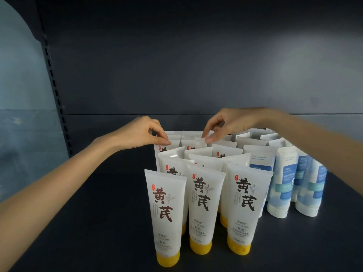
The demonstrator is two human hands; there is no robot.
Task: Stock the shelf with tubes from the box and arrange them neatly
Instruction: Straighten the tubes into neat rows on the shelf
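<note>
At twelve o'clock on the shelf (98,213), behind the front row (204,209), your left hand (140,132) pinches one upright tube (167,148) by its crimp, your right hand (229,122) pinches its three-o'clock neighbour (193,145), both long axes vertical, straight below your fingertips.

We log a dark shelf (88,213) | yellow-capped tubes (198,209) stand cap-down on it in close rows, three in front | blue-and-white tubes (282,183) stand cap-down just beside them, on our right
</note>
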